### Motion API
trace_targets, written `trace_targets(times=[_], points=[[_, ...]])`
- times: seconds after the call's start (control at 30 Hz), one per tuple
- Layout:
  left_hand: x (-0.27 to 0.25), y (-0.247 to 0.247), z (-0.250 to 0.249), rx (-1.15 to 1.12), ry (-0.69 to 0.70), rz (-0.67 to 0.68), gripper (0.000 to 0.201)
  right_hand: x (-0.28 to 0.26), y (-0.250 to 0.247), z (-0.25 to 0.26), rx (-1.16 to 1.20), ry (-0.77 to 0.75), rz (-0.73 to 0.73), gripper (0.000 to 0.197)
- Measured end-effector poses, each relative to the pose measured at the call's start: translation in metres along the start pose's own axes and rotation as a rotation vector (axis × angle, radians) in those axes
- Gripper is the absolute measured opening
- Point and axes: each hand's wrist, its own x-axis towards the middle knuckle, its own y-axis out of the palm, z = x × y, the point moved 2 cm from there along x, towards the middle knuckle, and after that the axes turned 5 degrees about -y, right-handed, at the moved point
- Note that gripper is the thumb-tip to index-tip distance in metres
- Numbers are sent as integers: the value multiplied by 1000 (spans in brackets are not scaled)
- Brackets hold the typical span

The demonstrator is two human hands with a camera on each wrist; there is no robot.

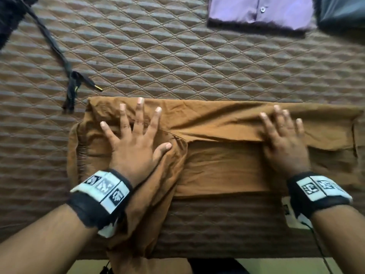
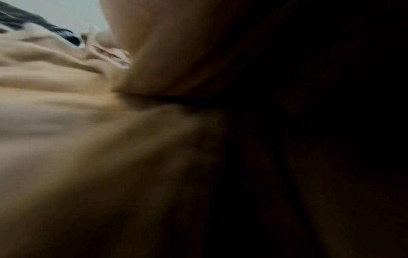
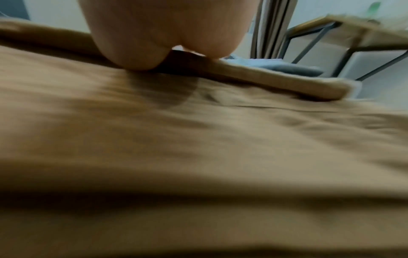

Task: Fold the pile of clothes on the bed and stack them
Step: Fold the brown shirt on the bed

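Smoothing a fold seems to be the step in hand: in the head view the mustard-brown garment point(image 1: 217, 155) lies across the near edge of the quilted bed cover point(image 1: 177, 56), its far edge already turned over toward the person, and one loose part hangs off the bed. The left hand point(image 1: 134, 139) lies flat on the bunched left end, fingers spread wide, while the right hand point(image 1: 284, 139) presses with straight fingers on the folded flap. I judge the next move must bring in the hanging part before the garment joins the folded lilac shirt point(image 1: 260, 12) lying far away at the top. A black drawstring point(image 1: 69, 80) lies apart at the left. The left wrist view is mostly dark; only wrinkled brown cloth shows. The right wrist view shows the palm's heel touching the cloth.
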Motion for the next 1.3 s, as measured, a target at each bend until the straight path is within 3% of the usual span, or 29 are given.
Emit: trace_targets(times=[0.13, 0.2, 0.27, 0.43, 0.57, 0.67, 0.93, 1.03, 1.1, 1.17, 1.23, 1.3], points=[[-9, -7, -51, -38, 345, -170, 54, -28, -16, -76, -75, 130, 71, 80], [-4, -4, -69, -55, 401, -188, 37, -38, -20, -108, -122, 139, 114, 76], [-1, 0, -78, -80, 469, -212, 22, -45, -26, -130, -151, 109, 63, 71], [-12, -1, -91, -131, 566, -188, 33, -64, -35, -151, -112, 8, 14, 68], [-19, 8, -98, -22, 538, -94, 34, -68, -14, -147, -45, 40, 231, 72], [-19, 2, -99, -9, 520, -84, 35, -65, -6, -143, -39, 55, 273, 73], [-33, -24, -123, 25, 401, -34, 40, -63, -12, -150, -47, 76, 405, 73], [-21, -26, -128, -68, 302, -148, 38, -59, -25, -144, -61, 44, 387, 79], [-7, -29, -106, -159, 182, -253, 37, -51, -34, -123, -7, -26, 338, 85], [11, -33, -68, -183, -64, -269, 41, -39, -35, -92, 84, -109, 299, 83], [23, -36, -27, -94, -352, -165, 42, -23, -26, -59, 154, -179, 292, 78], [32, -37, 5, 57, -388, -62, 40, -6, -13, -38, 173, -203, 303, 75]])
